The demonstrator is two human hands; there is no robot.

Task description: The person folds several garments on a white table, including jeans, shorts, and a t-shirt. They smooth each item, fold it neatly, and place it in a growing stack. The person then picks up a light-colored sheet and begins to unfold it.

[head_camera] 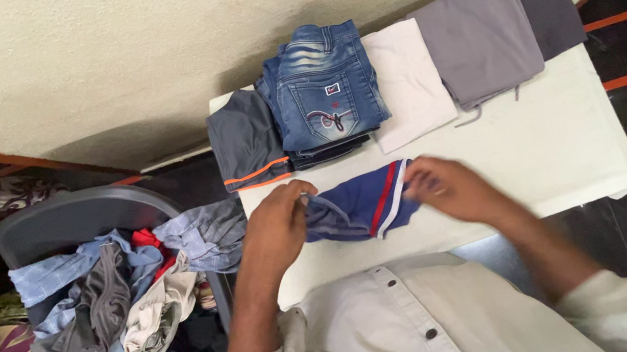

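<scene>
Your left hand (278,227) and right hand (446,189) pinch opposite ends of the navy red-and-white-striped cloth garment (362,208); the right fingers look blurred. It lies near the white desk's (575,147) front edge, with bare room to the right.

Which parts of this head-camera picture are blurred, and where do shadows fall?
Head view: the right hand is smeared by motion blur; the left hand and the blue garment are sharper. The folded jeans are crisp. A soft shadow lies on the wall behind the stacks.
</scene>
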